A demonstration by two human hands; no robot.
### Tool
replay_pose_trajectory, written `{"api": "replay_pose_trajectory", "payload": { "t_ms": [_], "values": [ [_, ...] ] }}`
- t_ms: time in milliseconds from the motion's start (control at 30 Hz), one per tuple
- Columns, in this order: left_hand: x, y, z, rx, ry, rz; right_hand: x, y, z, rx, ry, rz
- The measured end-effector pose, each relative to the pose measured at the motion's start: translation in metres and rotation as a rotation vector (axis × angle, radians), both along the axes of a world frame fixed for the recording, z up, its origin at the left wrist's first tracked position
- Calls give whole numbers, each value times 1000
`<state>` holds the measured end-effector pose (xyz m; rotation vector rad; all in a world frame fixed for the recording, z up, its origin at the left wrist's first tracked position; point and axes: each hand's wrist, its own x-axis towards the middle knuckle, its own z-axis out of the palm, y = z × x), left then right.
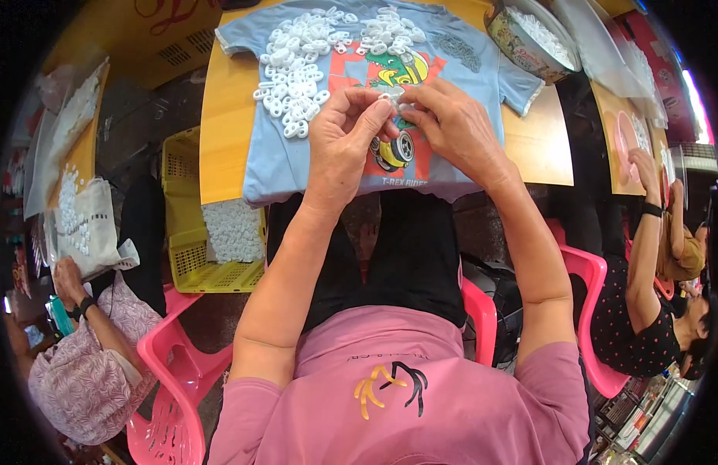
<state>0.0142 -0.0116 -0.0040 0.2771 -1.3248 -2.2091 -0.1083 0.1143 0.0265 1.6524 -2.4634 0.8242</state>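
Over a light blue T-shirt [258, 167] spread on the table, my two hands meet with the fingertips close together. My left hand [345, 139] is closed, pinching a small white plastic piece [385, 98] between thumb and forefinger. From the other side, my right hand [456, 122] is closed in a pinch right by that piece; whatever its fingertips hold is too small to make out. Beyond my left hand, many loose white oval plastic pieces with holes [293, 70] lie heaped on the shirt. A patch of small dark grey bits [457, 51] lies farther right.
A round metal tin [521, 58] of white pieces stands at the far right table corner. Left below the table, a yellow crate [184, 267] holds a bag of white pieces [235, 231]. Pink plastic chairs [169, 356] and seated people at other tables flank me on both sides.
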Motion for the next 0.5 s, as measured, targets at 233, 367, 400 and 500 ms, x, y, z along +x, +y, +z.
{"api": "replay_pose_trajectory", "payload": {
  "t_ms": [233, 367, 400, 500],
  "values": [
    [1, 0, 3, 8, -18, -17, 7, -2, 4, -308, -796, -13],
    [2, -1, 2, 3, -17, -22, 7, -2, 6, -313, -766, 43],
    [1, -1, 1, 16, -10, -26, 7, -3, 6, -304, -772, 38],
    [2, -1, 1, 19, -18, -25, 7, -2, 6, -290, -762, 47]
  ]
}}
